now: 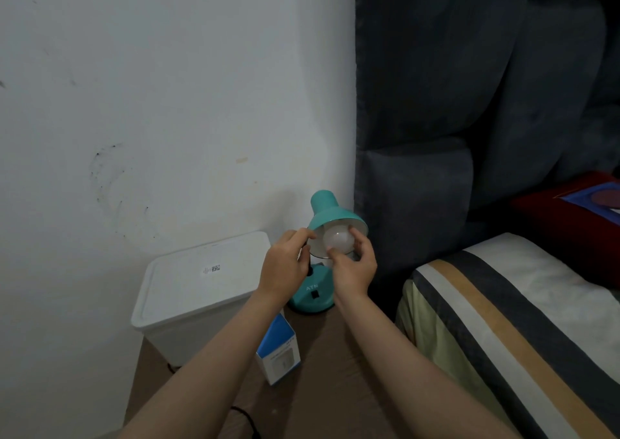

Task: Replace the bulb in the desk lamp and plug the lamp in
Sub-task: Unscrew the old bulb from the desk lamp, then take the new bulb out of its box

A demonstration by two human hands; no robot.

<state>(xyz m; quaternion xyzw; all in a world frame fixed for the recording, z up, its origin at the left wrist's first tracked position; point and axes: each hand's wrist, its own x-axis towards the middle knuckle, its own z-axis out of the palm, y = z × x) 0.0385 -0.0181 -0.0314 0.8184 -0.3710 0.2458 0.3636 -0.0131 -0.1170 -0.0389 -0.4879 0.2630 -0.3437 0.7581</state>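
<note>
Bulb [337, 239] base and socket hidden inside the lamp shade [330, 215]. Lamp neck mostly covered by the left hand [285, 267]. Label print on the white bin [188, 291] and bulb box [280, 354] too small to read. Black cord [246, 420] cut off at bottom edge; its ends out of sight.

Right hand [354, 265] grips the bulb [337, 239] inside the teal shade [330, 217]; left hand [285, 265] steadies its rim.
</note>
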